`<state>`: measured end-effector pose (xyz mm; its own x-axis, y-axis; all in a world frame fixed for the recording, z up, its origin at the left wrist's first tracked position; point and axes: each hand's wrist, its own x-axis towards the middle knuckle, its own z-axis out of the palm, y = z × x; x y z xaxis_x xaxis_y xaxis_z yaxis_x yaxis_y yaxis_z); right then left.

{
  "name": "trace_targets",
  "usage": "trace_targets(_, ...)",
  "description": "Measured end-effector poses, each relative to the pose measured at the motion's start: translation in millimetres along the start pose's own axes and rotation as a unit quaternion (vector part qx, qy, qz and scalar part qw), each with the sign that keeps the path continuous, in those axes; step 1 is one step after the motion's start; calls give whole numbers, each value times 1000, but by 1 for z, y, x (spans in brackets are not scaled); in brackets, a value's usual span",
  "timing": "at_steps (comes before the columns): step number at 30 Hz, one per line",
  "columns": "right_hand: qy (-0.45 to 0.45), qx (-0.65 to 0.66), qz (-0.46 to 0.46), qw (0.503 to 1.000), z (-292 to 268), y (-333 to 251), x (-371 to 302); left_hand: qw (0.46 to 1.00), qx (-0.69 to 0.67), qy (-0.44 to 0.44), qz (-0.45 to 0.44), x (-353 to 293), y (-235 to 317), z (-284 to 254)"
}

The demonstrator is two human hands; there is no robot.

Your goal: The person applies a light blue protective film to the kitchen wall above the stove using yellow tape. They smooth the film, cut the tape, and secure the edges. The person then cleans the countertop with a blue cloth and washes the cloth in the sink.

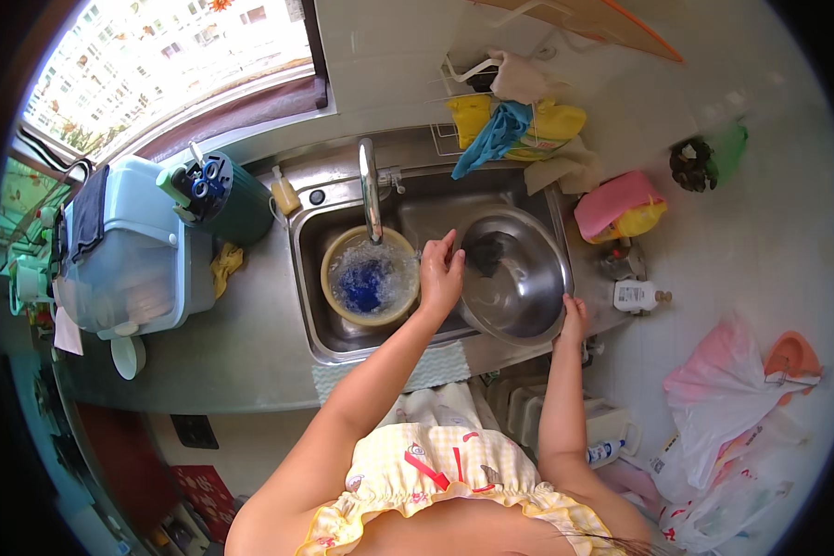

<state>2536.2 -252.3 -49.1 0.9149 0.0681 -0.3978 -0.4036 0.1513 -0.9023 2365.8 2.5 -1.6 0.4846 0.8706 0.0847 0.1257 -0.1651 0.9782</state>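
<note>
From the head view I see my left hand [440, 275] at the left rim of the steel bowl [514, 275], fingers spread loosely over the edge, grip apart rather than clamped. My right hand [574, 312] has its grip pinched together on the bowl's near right rim. The bowl stands tilted in the right half of the sink [317, 306], leaning against the sink's right wall, with a dark scrubber [487, 252] lying inside it near the far side.

The tap [370, 190] is running into the yellow basin [371, 276] in the left half of the sink, and the blue-tinted water there looks close to the rim. I judge that the nearest risk: left running, it could spill over into the sink and splash the tabletop [241, 343] at its front edge.

The bowl is wet, tilted and held firmly at one edge only, so I think it could slip off the right fingers and clatter down, or swing into the basin. A small white bottle [636, 296] sits just beside the sink's right edge, near my right hand; a jolt of the bowl's rim could knock it off
</note>
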Motion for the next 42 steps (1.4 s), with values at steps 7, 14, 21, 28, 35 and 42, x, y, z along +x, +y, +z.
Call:
trace_targets(7, -34, -62, -52, 996, 10, 23, -21, 993, 48, 3, 104, 5, -10, -8)
trace_targets(14, -70, -55, -85, 992, 25, -30, -15, 902, 315, 15, 295, 15, 0, 22)
trace_targets(21, -70, -132, -140, 979, 48, -69, -31, 877, 331, -339, 82, 5, -19, 85)
trace_targets(28, -12, -200, -191, 961, 51, -74, -37, 769, 348, -536, 10, -2, -42, 110)
trace_targets(35, 8, -432, -426, 795, 69, -60, -56, 962, 99, -198, -159, -34, -52, 98)
trace_targets(42, -49, -484, -633, 603, 69, -55, -33, 938, 25, -132, -321, -46, -119, 53)
